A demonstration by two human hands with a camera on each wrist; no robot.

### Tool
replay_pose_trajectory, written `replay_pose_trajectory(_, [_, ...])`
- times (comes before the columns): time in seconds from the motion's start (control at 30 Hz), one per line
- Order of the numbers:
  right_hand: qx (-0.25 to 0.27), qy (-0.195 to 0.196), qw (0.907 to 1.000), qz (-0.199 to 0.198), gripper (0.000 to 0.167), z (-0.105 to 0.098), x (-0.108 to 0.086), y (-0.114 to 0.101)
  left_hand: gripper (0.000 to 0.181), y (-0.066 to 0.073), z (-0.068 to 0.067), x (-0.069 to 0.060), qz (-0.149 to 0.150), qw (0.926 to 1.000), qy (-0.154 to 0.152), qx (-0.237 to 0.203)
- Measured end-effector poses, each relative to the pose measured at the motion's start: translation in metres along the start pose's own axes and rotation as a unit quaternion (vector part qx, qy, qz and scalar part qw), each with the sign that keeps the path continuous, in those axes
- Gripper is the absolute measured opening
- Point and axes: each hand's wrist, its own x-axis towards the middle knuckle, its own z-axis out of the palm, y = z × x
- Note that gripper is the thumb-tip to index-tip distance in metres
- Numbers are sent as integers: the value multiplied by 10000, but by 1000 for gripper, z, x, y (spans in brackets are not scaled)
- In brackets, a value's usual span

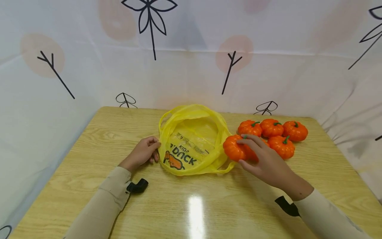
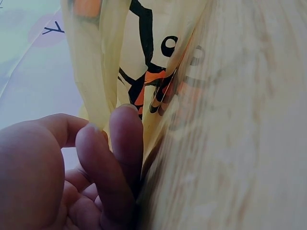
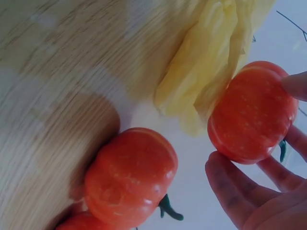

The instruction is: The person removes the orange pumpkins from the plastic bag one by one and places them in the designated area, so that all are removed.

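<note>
A yellow plastic bag (image 1: 191, 166) with a printed duck stands on the table, its mouth spread wide toward me. At its left side, my left hand (image 1: 145, 150) pinches the bag's edge; up close, thumb and fingers meet at the yellow film (image 2: 96, 72) in the left wrist view. My right hand (image 1: 266, 162) holds a small orange toy pumpkin (image 1: 232, 148) by its sides, raised just off the bag's right rim. The same held pumpkin (image 3: 252, 112) shows between thumb and fingers in the right wrist view, in front of the bag (image 3: 192, 72).
Several more orange pumpkins (image 1: 271, 127) with green stems sit in a group at the table's back right. One pumpkin (image 3: 132, 177) lies below the right hand, partly hidden from the head view. A patterned cloth (image 1: 191, 76) hangs behind the wooden table (image 1: 161, 212).
</note>
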Motion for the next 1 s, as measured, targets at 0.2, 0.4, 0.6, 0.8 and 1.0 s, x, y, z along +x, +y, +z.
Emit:
replay_pose_trajectory(0.2, [72,53,10000,7,54,-4,-10,3,26,0,1,0,6,10000,8,-1])
replay_pose_trajectory(0.4, [105,-128,9998,86,53,-5,-20,4,24,1,1,0,-82,9999,60,-17])
replay_pose_trajectory(0.6, [90,-353,9993,60,54,-6,-29,5,24,-1,1,0,-127,9999,54,-10])
replay_pose_trajectory(0.8, [24,-358,9992,-180,58,-4,-36,10,24,-2,1,1,-125,9999,78,13])
replay_pose_trajectory(1.0, [-22,-504,9987,-52,59,-5,-43,15,26,-3,0,2,-90,9999,42,27])
